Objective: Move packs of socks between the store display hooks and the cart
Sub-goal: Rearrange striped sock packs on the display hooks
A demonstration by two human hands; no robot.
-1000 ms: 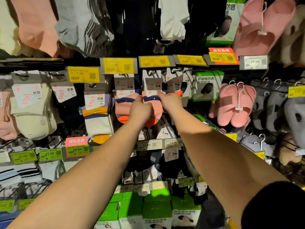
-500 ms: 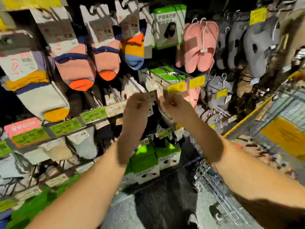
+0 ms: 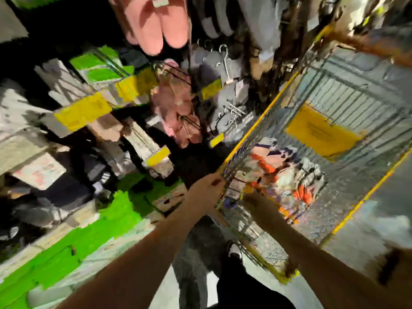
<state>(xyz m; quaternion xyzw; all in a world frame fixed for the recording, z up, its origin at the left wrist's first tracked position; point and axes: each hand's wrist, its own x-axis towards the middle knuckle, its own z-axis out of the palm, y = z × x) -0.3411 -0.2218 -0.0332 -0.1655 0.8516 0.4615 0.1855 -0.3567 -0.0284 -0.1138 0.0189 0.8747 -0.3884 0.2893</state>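
Left hand (image 3: 206, 186) right at cart's yellow near rim (image 3: 256, 123), fingers too smeared to tell if gripping anything. Right hand (image 3: 250, 200) past rim, inside cart (image 3: 347, 103), grip lost in blur too. Sock packs (image 3: 278, 175) piled on cart floor just beyond it, orange and white. Far half of basket bare wire. Display hooks (image 3: 225, 61) with pink slippers (image 3: 156, 25) crowd left side, close to cart edge.

Motion blur smears a dim store aisle where a display wall (image 3: 93, 121) crowded with yellow price tags (image 3: 83, 112), green boxes (image 3: 98, 68) and hanging pink slippers (image 3: 156, 30) fills the left and top, above a grey speckled floor (image 3: 367, 208) that catches brighter light at lower right.
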